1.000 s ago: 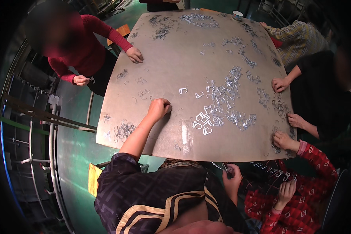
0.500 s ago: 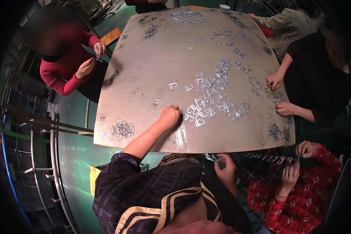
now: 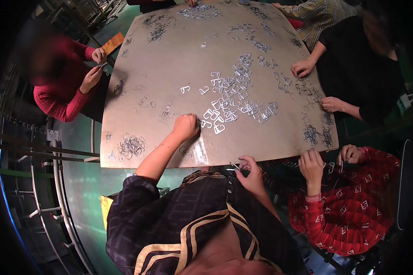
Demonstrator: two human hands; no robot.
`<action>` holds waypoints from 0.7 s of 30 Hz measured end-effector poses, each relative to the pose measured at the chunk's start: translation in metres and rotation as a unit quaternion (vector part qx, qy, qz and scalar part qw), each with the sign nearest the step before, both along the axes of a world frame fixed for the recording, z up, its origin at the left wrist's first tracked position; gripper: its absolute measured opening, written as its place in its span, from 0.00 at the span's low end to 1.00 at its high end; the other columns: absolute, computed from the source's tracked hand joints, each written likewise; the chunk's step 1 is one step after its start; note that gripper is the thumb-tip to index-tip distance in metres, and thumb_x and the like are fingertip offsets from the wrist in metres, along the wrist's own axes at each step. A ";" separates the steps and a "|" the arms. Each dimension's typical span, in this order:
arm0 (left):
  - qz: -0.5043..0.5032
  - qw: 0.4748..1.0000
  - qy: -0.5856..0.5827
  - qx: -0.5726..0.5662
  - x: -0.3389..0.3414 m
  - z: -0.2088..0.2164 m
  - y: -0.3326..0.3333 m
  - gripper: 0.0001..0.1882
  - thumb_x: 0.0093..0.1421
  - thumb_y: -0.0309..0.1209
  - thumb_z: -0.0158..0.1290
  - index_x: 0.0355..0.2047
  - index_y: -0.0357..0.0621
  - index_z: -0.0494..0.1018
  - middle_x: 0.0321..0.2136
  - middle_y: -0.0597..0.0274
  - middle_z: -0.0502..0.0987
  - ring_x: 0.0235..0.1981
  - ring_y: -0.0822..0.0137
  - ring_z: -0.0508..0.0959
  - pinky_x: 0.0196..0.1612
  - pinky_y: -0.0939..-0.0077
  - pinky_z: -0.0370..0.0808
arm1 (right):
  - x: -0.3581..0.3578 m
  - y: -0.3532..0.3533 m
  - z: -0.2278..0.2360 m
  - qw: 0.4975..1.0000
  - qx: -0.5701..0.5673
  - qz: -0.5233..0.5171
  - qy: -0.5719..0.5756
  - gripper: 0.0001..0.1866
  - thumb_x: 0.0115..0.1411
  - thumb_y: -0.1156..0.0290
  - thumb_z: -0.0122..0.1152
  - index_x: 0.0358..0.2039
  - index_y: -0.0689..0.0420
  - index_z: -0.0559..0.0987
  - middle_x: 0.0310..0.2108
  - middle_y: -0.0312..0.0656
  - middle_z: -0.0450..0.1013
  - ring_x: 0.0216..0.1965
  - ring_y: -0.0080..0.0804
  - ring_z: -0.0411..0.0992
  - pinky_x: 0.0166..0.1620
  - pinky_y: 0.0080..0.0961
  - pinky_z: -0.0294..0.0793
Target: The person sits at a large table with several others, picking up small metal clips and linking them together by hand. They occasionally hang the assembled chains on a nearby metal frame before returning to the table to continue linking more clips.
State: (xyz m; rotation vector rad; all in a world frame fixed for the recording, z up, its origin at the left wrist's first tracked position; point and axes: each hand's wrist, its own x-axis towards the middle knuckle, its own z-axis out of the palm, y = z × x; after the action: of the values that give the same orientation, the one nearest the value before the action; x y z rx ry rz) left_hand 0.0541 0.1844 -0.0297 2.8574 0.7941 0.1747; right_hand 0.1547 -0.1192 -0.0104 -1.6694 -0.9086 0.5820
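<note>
My left hand (image 3: 186, 126) rests closed on the table (image 3: 151, 87). Its fingertips are curled under, so what they hold, if anything, is hidden. Just right of it begins a loose spread of flat silver metal hooks (image 3: 218, 120). At the near table edge, my right hand (image 3: 249, 173) pinches a small silver metal piece (image 3: 234, 166) at its thumb. The piece looks like one of the hooks, seen nearly edge-on. Thin wire rings or clips lie in a tangled heap (image 3: 131, 145) at the table's near left corner.
A person in a red sweater (image 3: 62, 87) handles a small piece at the left. On the right, a person in black has both hands (image 3: 304, 68) by wire heaps (image 3: 310, 135). A person in patterned red (image 3: 348, 206) sits close to my right with a row of hooks.
The whole view has shifted, moving the table left and up. My right hand has risen to the table edge with the metal piece. My left hand stays closed at nearly the same spot.
</note>
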 end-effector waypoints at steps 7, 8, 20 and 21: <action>-0.159 0.868 -0.188 -0.432 -0.024 0.070 -0.104 0.08 0.53 0.29 0.57 0.29 0.39 0.70 0.31 0.57 0.74 0.38 0.55 0.73 0.45 0.67 0.70 | -0.003 0.011 0.007 0.999 0.020 0.039 0.032 0.25 0.47 0.83 0.64 0.48 0.58 0.70 0.27 0.40 0.72 0.29 0.28 0.74 0.37 0.24 0.73; -0.165 0.868 -0.187 -0.429 -0.027 0.072 -0.115 0.08 0.54 0.28 0.57 0.30 0.39 0.70 0.33 0.57 0.73 0.40 0.56 0.72 0.46 0.67 0.69 | -0.003 0.012 0.008 0.998 0.021 0.045 0.028 0.25 0.47 0.83 0.64 0.48 0.58 0.70 0.27 0.40 0.72 0.29 0.28 0.74 0.37 0.24 0.73; -0.076 0.882 -0.226 -0.408 -0.043 0.068 -0.160 0.07 0.57 0.26 0.54 0.33 0.40 0.68 0.34 0.56 0.73 0.40 0.55 0.72 0.46 0.66 0.68 | -0.005 0.016 0.021 0.994 0.010 0.104 -0.030 0.27 0.46 0.84 0.63 0.49 0.58 0.68 0.27 0.41 0.72 0.29 0.32 0.74 0.36 0.27 0.74; -0.062 0.882 -0.223 -0.411 -0.045 0.069 -0.163 0.07 0.56 0.26 0.54 0.33 0.39 0.68 0.33 0.55 0.73 0.40 0.54 0.72 0.46 0.65 0.68 | -0.006 0.016 0.021 0.994 0.011 0.106 -0.032 0.27 0.47 0.84 0.63 0.49 0.58 0.68 0.27 0.41 0.72 0.29 0.33 0.75 0.36 0.27 0.74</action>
State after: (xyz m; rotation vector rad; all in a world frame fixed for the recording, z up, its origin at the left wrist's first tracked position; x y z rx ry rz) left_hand 0.0095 0.0212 0.0389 1.9394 0.4297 0.3594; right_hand 0.1484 -0.1033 0.0111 -1.5909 -1.1444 0.6608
